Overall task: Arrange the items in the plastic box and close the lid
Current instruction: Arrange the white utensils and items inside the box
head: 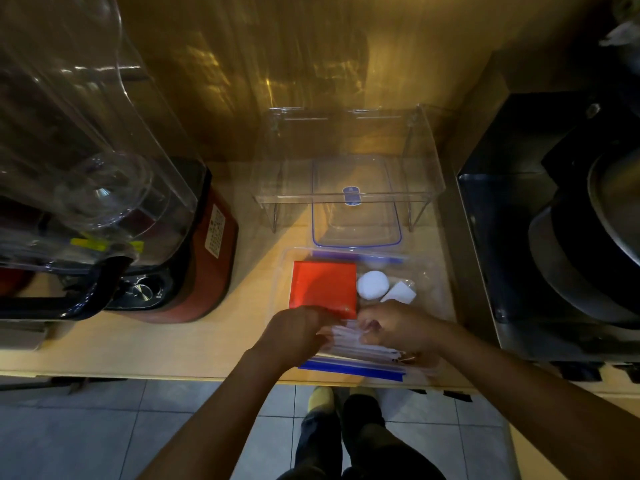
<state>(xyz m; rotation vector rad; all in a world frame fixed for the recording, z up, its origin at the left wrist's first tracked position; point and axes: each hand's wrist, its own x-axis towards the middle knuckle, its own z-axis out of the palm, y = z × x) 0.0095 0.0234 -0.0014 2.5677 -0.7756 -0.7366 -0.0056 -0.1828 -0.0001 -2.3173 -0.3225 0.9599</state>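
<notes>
The plastic box (426, 282) sits open at the bench's (138, 344) front edge, holding a red packet (323, 287), a white ball (372, 285) and a white wedge (398, 293). My left grip (298, 332) and right grip (394, 329) both pinch a bundle of white sachets (356, 342) at its near end. The lid (356, 220) lies just behind.

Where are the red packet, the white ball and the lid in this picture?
red packet (323, 289): head view, middle of its flat top face.
white ball (372, 285): head view, centre of its rounded top.
lid (356, 223): head view, clear middle panel, inside the blue rim.
</notes>
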